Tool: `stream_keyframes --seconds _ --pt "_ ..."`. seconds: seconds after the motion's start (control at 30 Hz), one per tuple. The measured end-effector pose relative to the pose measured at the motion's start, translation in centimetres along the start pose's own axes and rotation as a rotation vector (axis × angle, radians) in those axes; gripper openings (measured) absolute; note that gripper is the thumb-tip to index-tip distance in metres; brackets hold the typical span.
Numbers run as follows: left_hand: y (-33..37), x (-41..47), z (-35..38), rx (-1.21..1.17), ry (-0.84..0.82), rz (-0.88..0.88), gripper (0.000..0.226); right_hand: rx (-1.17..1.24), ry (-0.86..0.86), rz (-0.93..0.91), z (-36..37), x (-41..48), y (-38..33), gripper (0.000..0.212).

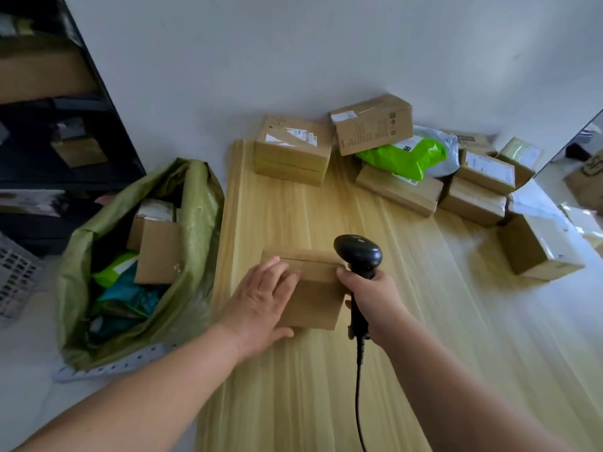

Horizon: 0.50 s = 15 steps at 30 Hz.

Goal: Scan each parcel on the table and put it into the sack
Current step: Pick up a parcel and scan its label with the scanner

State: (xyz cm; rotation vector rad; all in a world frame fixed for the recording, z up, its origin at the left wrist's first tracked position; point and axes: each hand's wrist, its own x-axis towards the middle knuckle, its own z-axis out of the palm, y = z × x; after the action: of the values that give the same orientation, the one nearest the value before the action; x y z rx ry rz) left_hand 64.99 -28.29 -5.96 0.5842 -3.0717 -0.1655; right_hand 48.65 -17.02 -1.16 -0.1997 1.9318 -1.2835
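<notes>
Since the table [408,370] has the green sack [192,223] standing open just beside its left edge, a scanned parcel has a short way to go. The plain brown cardboard parcel [315,298] lies flat near that edge, no label showing on top. The left hand [261,303] steadies it, fingers slightly spread and flat on top, thumb against the near side. The right hand [375,303] is wrapped round the black scanner [359,254], probably seeking a barcode.

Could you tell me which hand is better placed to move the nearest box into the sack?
Left. The left hand rests on the plain brown cardboard box, on the side nearest the olive-green woven sack; the right hand grips the black handheld scanner.
</notes>
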Motion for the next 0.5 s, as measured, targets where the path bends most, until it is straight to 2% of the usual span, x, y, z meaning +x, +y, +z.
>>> stream_keyframes --seconds 0.07,0.13,0.2,0.23,0.3,0.4,0.5 --pt "-0.5 -0.6 0.2 -0.147 0.092 -0.008 0.074 -0.021 0.032 0.002 -0.1 -0.4 0.5 0.015" --pt "-0.7 -0.8 -0.5 -0.358 0.155 -0.184 0.066 -0.053 0.057 -0.001 -0.3 -0.7 0.8 0.016" --pt "-1.2 -0.2 -0.9 -0.474 0.235 -0.437 0.065 -0.068 0.068 0.005 -0.3 -0.7 0.9 0.015" --pt "-1.5 0.0 -1.1 -0.525 0.186 -0.565 0.069 -0.066 0.066 0.012 -0.3 -0.6 1.0 0.015" --pt "-1.9 0.8 -1.2 -0.687 -0.026 -0.764 0.076 -0.061 0.052 0.022 -0.2 -0.5 1.2 0.014" --pt "-1.5 1.7 -1.1 -0.865 -0.212 -0.817 0.071 -0.056 0.007 0.015 0.0 -0.6 1.4 0.016" --pt "-0.5 1.9 -1.3 -0.945 -0.105 -0.769 0.054 -0.013 0.003 0.014 -0.6 -0.5 1.4 0.018"
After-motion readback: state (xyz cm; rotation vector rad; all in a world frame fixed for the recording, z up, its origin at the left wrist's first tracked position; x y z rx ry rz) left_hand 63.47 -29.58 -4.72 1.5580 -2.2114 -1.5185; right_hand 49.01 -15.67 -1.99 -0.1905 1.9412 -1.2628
